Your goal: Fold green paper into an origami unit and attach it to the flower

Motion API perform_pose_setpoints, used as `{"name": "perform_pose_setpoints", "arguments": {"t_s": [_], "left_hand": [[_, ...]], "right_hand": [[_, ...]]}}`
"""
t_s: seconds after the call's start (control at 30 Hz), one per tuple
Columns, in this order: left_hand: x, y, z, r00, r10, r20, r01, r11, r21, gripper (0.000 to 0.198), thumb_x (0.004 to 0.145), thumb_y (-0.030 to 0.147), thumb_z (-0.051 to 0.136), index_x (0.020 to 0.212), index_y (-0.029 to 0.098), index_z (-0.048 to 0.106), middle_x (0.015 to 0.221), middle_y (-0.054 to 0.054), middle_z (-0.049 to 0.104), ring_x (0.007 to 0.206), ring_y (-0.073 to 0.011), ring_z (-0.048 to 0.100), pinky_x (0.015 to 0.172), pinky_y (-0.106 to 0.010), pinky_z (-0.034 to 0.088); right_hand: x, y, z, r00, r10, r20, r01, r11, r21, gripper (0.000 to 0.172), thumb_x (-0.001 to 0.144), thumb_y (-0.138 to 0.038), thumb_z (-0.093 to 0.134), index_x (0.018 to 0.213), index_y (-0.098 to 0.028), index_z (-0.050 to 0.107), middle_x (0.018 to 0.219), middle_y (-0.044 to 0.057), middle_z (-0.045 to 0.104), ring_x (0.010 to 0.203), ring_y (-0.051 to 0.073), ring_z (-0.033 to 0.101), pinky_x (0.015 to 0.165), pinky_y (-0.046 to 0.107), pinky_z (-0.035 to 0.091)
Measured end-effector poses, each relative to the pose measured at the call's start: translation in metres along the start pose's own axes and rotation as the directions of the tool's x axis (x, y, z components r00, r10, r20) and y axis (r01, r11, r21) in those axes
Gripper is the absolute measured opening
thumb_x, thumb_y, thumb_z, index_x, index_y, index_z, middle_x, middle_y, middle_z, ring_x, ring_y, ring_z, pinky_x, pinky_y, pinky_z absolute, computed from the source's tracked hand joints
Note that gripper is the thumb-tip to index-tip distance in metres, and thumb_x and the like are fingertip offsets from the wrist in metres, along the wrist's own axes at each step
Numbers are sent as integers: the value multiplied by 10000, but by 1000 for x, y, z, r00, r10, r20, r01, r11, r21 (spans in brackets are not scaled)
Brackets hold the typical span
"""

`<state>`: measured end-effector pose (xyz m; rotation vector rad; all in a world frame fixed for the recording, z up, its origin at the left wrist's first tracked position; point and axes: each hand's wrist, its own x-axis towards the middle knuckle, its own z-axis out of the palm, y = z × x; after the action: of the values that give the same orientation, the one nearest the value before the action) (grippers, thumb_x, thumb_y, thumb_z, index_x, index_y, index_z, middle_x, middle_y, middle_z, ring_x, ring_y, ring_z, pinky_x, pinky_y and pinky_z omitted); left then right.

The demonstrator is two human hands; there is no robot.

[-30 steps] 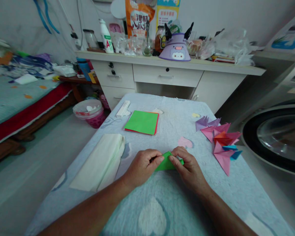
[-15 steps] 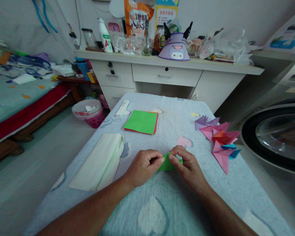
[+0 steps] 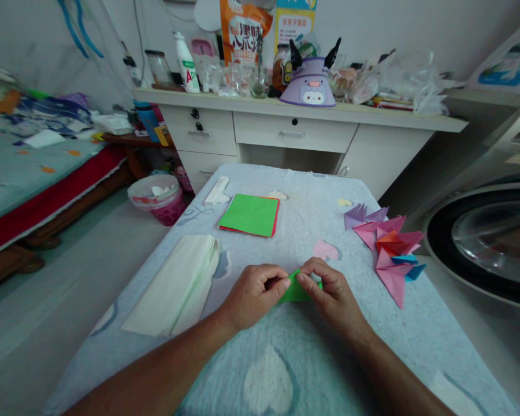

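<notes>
A small folded green paper (image 3: 295, 290) lies on the pale blue cloth-covered table (image 3: 312, 358) right in front of me. My left hand (image 3: 253, 294) pinches its left edge with curled fingers. My right hand (image 3: 329, 292) pinches the paper from the right, thumb and fingertips pressed on it. The two hands almost touch over the paper, and much of it is hidden under them.
A stack of green and red paper squares (image 3: 250, 215) lies further back. Folded pink, purple, orange and blue paper pieces (image 3: 387, 248) sit at the right. A folded cream cloth (image 3: 177, 286) lies at the left. A cluttered desk (image 3: 303, 124) stands behind; a pink bin (image 3: 156, 198) is on the floor.
The green paper looks smaller between my fingers than a second ago, and my hands have drawn slightly closer together. Everything else on the table stays where it was.
</notes>
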<state>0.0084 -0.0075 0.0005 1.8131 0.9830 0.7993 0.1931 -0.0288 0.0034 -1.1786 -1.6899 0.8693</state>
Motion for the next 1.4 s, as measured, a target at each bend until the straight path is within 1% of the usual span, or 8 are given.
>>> {"name": "perform_pose_setpoints", "arguments": {"t_s": [0.43, 0.63, 0.87, 1.0, 1.1, 1.23, 1.3, 1.4], "left_hand": [[2, -3, -3, 1000, -31, -5, 30, 996, -86, 251, 887, 315, 526, 760, 144, 658, 669, 4, 585, 644, -121, 509, 614, -230, 397], [2, -4, -5, 998, -52, -23, 49, 991, -123, 253, 883, 329, 534, 748, 144, 640, 662, 18, 554, 649, -116, 496, 606, -220, 385], [10, -14, -9, 984, -152, -91, 138, 981, -137, 264, 868, 348, 530, 697, 154, 582, 628, 44, 480, 600, -99, 442, 562, -206, 344], [16, -24, -13, 974, -205, -92, 195, 975, -110, 288, 849, 389, 524, 671, 163, 550, 599, 51, 433, 562, -100, 401, 518, -205, 311], [19, -29, -16, 978, -196, -67, 194, 981, -30, 295, 847, 382, 512, 645, 167, 533, 587, 49, 416, 559, -106, 397, 507, -208, 297], [22, -27, -18, 989, -120, -91, 135, 974, 181, 270, 858, 316, 499, 625, 180, 508, 584, 47, 441, 574, -119, 446, 533, -220, 309], [21, -24, -17, 991, -82, -102, 112, 935, 335, 258, 882, 288, 482, 647, 187, 515, 595, 41, 482, 595, -131, 489, 562, -232, 319], [20, -21, -12, 994, -32, -101, 84, 823, 562, 217, 921, 252, 454, 736, 197, 553, 684, 10, 583, 681, -160, 563, 619, -251, 348]], "right_hand": [[-1, 1, 1, 1000, 4, -9, -4, 996, -84, 135, 874, -287, 606, 765, -210, 624, 724, 3, 595, 744, 169, 551, 690, 292, 427], [0, 2, -2, 1000, -13, -4, 13, 991, -136, 165, 902, -297, 582, 764, -214, 618, 723, 2, 597, 737, 168, 548, 698, 296, 420], [1, 9, -5, 999, -51, 12, 52, 920, -389, 154, 910, -266, 550, 779, -199, 595, 754, 33, 616, 774, 198, 554, 734, 329, 406], [1, 13, -4, 998, 34, 49, -7, 886, -464, 192, 930, -275, 491, 775, -196, 572, 726, 28, 616, 699, 180, 556, 659, 295, 399], [2, 13, -3, 990, 116, 83, -61, 873, -484, 216, 936, -295, 472, 760, -198, 552, 658, 4, 594, 599, 156, 536, 564, 259, 357], [3, 15, -1, 986, 136, 100, -67, 859, -508, 207, 934, -288, 475, 757, -204, 543, 586, -21, 561, 517, 138, 502, 511, 244, 308], [3, 17, 0, 986, 129, 104, -55, 849, -526, 200, 932, -278, 480, 758, -204, 546, 585, -22, 563, 514, 138, 504, 512, 243, 306], [4, 21, 0, 989, 116, 87, -48, 826, -562, 180, 922, -263, 503, 762, -199, 555, 596, -16, 571, 534, 147, 519, 534, 250, 318]]}}
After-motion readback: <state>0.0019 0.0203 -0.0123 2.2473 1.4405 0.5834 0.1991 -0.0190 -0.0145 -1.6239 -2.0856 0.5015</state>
